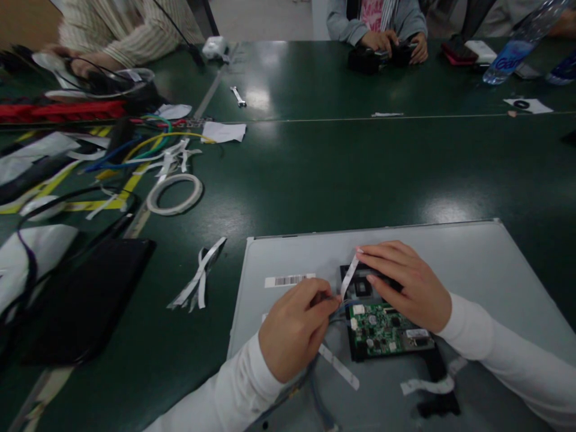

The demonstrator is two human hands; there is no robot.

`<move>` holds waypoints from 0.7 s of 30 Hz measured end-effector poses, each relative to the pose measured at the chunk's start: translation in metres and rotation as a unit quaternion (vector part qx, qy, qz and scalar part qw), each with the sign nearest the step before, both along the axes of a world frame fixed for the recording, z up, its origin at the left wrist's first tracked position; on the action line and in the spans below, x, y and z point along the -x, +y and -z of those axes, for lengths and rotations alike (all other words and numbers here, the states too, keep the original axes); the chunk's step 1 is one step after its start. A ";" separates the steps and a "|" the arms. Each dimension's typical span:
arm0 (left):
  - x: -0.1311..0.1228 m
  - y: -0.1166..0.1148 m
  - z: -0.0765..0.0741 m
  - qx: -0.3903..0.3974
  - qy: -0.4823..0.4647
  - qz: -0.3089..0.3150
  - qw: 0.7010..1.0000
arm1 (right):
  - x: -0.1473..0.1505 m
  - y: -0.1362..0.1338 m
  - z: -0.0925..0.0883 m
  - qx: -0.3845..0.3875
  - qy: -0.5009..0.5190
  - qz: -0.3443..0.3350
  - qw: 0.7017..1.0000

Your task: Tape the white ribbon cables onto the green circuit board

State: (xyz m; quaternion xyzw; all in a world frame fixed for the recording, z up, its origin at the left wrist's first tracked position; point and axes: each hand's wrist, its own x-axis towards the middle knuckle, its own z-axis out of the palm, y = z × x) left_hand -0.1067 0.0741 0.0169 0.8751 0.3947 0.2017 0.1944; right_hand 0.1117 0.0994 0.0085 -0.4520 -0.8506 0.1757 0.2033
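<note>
My left hand [297, 327] is closed in a pinch at the lower end of a white tape strip [349, 277], beside thin bluish wires [339, 318]. My right hand [407, 285] reaches over a green circuit board [380, 327], its fingers stretched out and the thumb apart. Its fingertips touch the strip's upper end. The board sits in a black frame on a large grey metal panel [450, 258]. Another tape piece [338, 366] lies on the panel below my left hand, and a curled one [427, 386] crosses a black part at lower right.
Left of the panel lie loose white strips [198, 279], a tape roll [175, 195], a black flat device [90, 300] and tangled cables [135, 150]. A small wrench [238, 97] lies farther back. Across the table [315, 162], other people's hands [382, 42] handle dark objects near a water bottle [517, 51].
</note>
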 end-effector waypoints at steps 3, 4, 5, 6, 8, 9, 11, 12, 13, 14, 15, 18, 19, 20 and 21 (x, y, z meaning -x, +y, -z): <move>0.000 0.000 -0.001 -0.001 0.002 -0.001 1.000 | 0.000 0.000 0.000 0.000 -0.004 -0.002 1.000; -0.001 0.000 -0.001 -0.001 0.003 0.000 1.000 | 0.000 0.000 0.000 -0.001 -0.004 -0.003 1.000; -0.001 0.000 -0.001 -0.002 0.003 0.000 1.000 | 0.000 0.000 0.000 -0.002 -0.003 -0.003 1.000; -0.001 0.000 -0.001 -0.002 0.002 -0.001 1.000 | 0.000 0.000 0.000 -0.003 -0.002 -0.003 1.000; -0.001 0.000 -0.002 -0.004 0.000 -0.001 1.000 | 0.001 0.001 0.000 -0.006 -0.001 -0.001 1.000; -0.001 0.000 -0.001 -0.005 -0.001 0.000 1.000 | 0.001 0.000 0.000 -0.009 0.000 0.001 1.000; -0.001 0.000 -0.001 -0.006 -0.003 0.000 1.000 | 0.001 0.000 0.001 -0.013 0.000 0.003 1.000; -0.001 0.000 -0.001 -0.006 -0.003 0.001 1.000 | 0.001 0.000 0.001 -0.016 0.000 0.003 1.000; -0.001 0.000 -0.001 -0.005 -0.003 0.002 1.000 | 0.001 0.000 0.001 -0.018 0.000 0.003 1.000; -0.001 -0.001 -0.001 -0.004 -0.003 0.002 1.000 | 0.001 0.000 0.002 -0.020 -0.001 0.003 1.000; 0.000 -0.001 -0.001 -0.002 -0.002 0.002 1.000 | 0.001 0.000 0.002 -0.021 -0.002 0.002 1.000; 0.000 -0.001 -0.001 0.001 0.000 0.002 1.000 | 0.001 0.000 0.002 -0.022 -0.006 0.004 1.000; 0.000 -0.001 -0.001 0.001 0.000 0.001 1.000 | 0.001 0.000 0.002 -0.021 -0.006 0.005 1.000; 0.000 -0.001 -0.002 0.001 -0.001 0.002 1.000 | 0.001 0.000 0.002 -0.021 -0.006 0.005 1.000; 0.000 -0.001 -0.002 0.000 -0.002 0.002 1.000 | 0.001 0.000 0.002 -0.021 -0.005 0.006 1.000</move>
